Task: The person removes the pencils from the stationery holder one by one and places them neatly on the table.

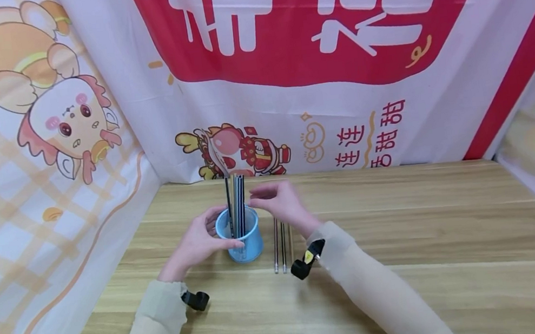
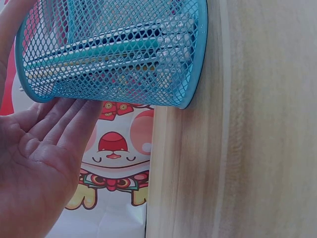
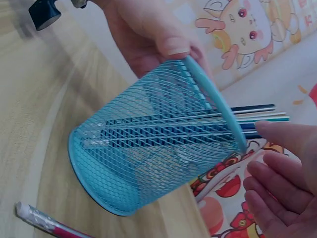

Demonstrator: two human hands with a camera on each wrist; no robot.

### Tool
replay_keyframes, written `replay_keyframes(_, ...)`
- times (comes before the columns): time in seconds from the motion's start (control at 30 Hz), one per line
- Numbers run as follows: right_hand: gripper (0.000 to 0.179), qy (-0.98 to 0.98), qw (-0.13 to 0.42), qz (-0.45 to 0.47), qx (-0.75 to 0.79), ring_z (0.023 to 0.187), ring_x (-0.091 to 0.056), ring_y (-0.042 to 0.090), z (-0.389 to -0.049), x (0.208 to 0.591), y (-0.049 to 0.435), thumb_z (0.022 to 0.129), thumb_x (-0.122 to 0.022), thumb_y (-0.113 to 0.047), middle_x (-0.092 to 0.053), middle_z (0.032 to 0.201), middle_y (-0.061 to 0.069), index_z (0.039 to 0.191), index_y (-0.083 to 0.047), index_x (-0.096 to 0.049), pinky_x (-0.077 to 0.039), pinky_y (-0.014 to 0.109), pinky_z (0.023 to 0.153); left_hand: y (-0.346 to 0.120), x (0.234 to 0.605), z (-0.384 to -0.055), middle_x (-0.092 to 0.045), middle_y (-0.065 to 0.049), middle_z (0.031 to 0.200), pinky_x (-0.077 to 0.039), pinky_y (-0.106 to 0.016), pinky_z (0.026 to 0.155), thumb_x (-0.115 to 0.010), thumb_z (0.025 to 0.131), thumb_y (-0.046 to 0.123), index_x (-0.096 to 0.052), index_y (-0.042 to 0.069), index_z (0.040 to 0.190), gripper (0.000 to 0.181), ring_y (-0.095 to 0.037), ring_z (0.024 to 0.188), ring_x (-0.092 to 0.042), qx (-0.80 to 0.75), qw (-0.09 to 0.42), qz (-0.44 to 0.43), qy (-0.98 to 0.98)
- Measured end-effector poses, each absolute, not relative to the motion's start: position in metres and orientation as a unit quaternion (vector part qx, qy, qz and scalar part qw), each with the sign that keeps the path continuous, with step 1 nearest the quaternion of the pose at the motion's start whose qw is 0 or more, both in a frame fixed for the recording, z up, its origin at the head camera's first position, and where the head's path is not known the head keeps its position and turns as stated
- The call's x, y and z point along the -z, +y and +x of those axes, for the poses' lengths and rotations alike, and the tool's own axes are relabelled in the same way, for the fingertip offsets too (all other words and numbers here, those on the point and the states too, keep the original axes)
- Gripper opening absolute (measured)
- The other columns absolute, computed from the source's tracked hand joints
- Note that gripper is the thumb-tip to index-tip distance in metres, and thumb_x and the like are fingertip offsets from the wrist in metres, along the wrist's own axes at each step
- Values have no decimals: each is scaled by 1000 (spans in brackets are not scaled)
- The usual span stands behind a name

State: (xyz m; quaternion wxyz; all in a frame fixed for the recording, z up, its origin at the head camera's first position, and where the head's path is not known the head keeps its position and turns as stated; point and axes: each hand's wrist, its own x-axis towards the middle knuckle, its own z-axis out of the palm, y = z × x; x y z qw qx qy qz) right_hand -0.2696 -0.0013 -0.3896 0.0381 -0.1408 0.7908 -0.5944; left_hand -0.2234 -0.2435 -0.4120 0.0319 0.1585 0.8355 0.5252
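Blue mesh pencil cup (image 1: pixel 254 245): left hand (image 1: pixel 201 236) grips near rim. Pencils (image 1: pixel 240 208) inside, between hands. Right hand (image 1: pixel 283 202) loose, beside pencils.

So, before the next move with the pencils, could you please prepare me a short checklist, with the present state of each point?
1. Cup steadied: ok. The left hand holds the blue mesh cup near its rim.
2. Cup upright: ok, it looks roughly upright in the head view.
3. Space inside: ok. The upright pencils leave part of the mouth free.
4. Right hand clear of those pencils: cannot tell. The right hand is beside them, but its thumb overlaps them in the right wrist view.
5. All pencils in the cup: not ok. Some loose pencils lie on the table, right of the cup.
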Motion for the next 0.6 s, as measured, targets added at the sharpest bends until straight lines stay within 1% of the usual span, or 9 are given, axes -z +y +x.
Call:
replay_keyframes(0.2,30,783,33,-160,600,95,-70,12,-270,400,-14,86,-85,-28,-76,104,-4,113,-15,-78,-59,31,86,-244,412,-223,-55,-13,142,-40,-49,112,-96,72,24,-50,7,145,89,-32,131,-53,-526,32,163,834)
replay_keyframes(0.43,21,778,22,-155,608,95,-70,11,-265,406,-20,90,-82,-28,-75,100,-8,108,-19,-80,-57,33,90,-244,411,-222,-56,-10,141,-40,-49,112,-96,71,25,-51,10,144,87,-29,130,-54,-531,32,161,831)
replay_keyframes(0.6,19,773,20,-149,617,96,-69,11,-264,407,-23,91,-80,-27,-75,101,-8,108,-20,-79,-57,34,90,-245,413,-222,-57,-8,140,-40,-49,113,-96,71,28,-51,13,144,87,-27,130,-54,-526,29,159,835)
